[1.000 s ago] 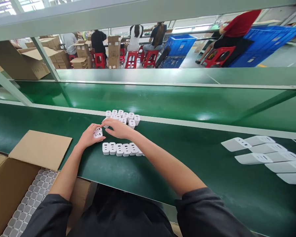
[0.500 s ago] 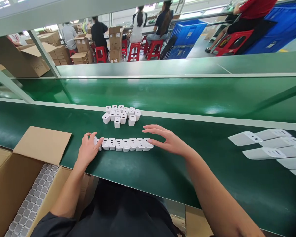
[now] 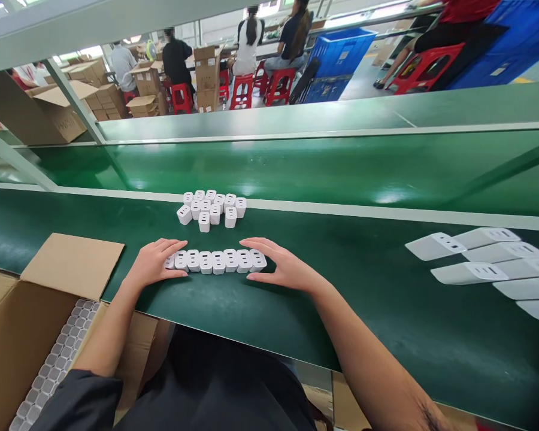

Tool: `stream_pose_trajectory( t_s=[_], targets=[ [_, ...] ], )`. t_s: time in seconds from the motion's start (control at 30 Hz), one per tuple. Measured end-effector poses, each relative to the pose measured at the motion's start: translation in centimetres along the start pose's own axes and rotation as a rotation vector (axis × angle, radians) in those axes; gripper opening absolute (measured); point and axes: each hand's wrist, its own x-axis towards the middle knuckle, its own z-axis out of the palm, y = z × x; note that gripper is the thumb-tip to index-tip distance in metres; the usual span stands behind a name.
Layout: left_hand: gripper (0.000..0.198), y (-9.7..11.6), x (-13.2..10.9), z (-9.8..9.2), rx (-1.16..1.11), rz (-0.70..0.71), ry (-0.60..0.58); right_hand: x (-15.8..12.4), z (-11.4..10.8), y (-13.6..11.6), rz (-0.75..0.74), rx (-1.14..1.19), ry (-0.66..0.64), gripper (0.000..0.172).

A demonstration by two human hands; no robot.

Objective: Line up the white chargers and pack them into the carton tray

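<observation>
A row of several white charger plugs [image 3: 218, 262] stands side by side on the green work surface, their slotted ends facing up. My left hand [image 3: 159, 261] wraps the row's left end, its fingers behind and its thumb along the front, partly hiding the end plugs. Around the right end, my right hand [image 3: 281, 263] holds its fingers at the back and its thumb low at the front. Farther back stands a loose cluster of more white charger plugs [image 3: 214, 214], out of reach of both hands.
At lower left, an open cardboard box [image 3: 22, 341] contains rows of white plugs, with one flap [image 3: 72, 263] resting on the surface. More white plugs [image 3: 471, 271] stand at right. A pale rail [image 3: 341, 211] borders the green belt beyond. People sit on red stools in the background.
My right hand has come down and left around the row's right end. My left hand has shifted from above to grip its left end, with fingers behind and thumb in front.
</observation>
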Motion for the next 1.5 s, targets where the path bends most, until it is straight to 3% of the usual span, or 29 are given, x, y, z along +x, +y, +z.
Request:
stream_pose_trajectory(
  t_s=[0.2,0.43,0.57,0.7,0.97,1.13,1.3,1.4,1.5],
  targets=[
    [0.062,0.0,0.4,0.1,0.021,0.009,-0.04,0.4,1.6,0.1,-0.023,-0.047,0.036,0.046],
    [0.078,1.9,1.2,-0.6,0.102,0.033,-0.09,0.8,1.7,-0.5,-0.082,-0.169,0.1,0.06],
    [0.065,2.4,2.1,0.0,0.184,0.039,-0.174,1.3,2.7,-0.6,-0.096,-0.193,0.131,0.048],
    [0.06,2.4,3.0,0.6,0.206,0.028,-0.161,1.4,3.0,-0.2,-0.095,-0.18,0.162,0.044],
    [0.06,4.2,6.9,1.8,0.218,0.066,-0.162,0.2,0.4,2.2,-0.022,-0.162,0.214,0.044],
    [0.063,6.1,8.5,2.4,0.217,0.123,-0.199,-0.8,-2.1,1.9,0.118,-0.152,0.125,0.045],
    [0.071,7.6,8.6,1.8,0.207,0.157,-0.237,-1.3,-3.1,1.7,0.203,-0.165,0.048,0.051],
    [0.088,7.3,8.5,0.9,0.181,0.223,-0.241,-1.5,-3.4,1.5,0.182,-0.21,0.027,0.055],
    [0.091,5.3,8.7,0.0,-0.027,0.246,-0.194,-1.6,-3.6,1.0,0.114,-0.271,0.071,0.057]
  ],
)
